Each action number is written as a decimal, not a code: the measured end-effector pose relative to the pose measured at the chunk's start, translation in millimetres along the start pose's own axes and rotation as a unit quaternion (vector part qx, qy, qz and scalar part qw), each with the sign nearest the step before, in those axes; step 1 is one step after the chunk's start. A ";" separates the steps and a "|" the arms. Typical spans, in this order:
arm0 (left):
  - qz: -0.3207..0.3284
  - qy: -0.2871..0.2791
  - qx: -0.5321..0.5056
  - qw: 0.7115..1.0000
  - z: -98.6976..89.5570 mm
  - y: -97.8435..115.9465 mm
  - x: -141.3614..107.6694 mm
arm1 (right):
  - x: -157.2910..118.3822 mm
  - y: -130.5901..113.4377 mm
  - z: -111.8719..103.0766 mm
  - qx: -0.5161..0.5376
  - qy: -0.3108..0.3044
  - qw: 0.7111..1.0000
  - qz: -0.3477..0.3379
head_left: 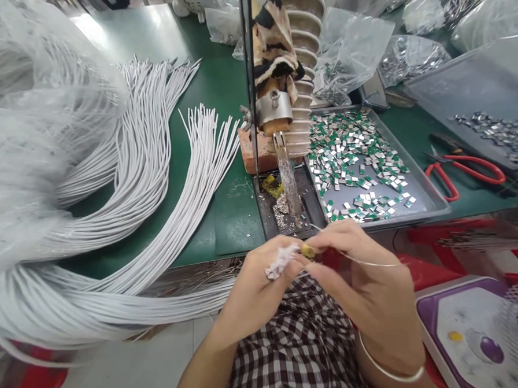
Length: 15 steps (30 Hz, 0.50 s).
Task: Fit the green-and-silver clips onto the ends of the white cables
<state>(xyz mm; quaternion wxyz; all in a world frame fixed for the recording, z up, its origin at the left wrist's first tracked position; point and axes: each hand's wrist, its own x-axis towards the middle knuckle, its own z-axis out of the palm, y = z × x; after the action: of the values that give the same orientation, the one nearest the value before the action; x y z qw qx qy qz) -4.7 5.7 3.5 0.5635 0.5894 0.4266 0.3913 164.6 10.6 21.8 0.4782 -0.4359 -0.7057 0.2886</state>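
My left hand (264, 286) is closed around a bundle of white cables (195, 301), whose ends (283, 261) stick out above my thumb. My right hand (368, 286) is closed close beside it, with a thin silvery wire, like solder wire (375, 263), running across its fingers. Between the fingertips of both hands sits a small yellow piece (307, 250); its kind is unclear. Just beyond my hands a soldering iron (288, 181) points down in a metal clamp (275, 107), its tip over a dark tray (314, 200) with solder residue.
A metal tray (428, 205) of small green-and-silver circuit boards (356, 154) stands right of the iron. Red-handled pliers (474, 162) and a bin of metal parts (499, 132) lie farther right. More white cables (147, 142) cover the left. A purple-and-white fan (470, 333) stands lower right.
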 end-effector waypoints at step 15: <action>0.061 0.141 0.031 0.988 6.1 -4.0 -5.5 | 3.7 2.6 2.8 0.126 -0.056 0.990 0.016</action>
<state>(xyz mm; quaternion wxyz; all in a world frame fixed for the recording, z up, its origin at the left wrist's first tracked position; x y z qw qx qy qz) -1.0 -1.5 -0.7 0.4540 0.5703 0.4774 0.4907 162.2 15.0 20.1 0.4839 -0.3666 -0.6825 0.4070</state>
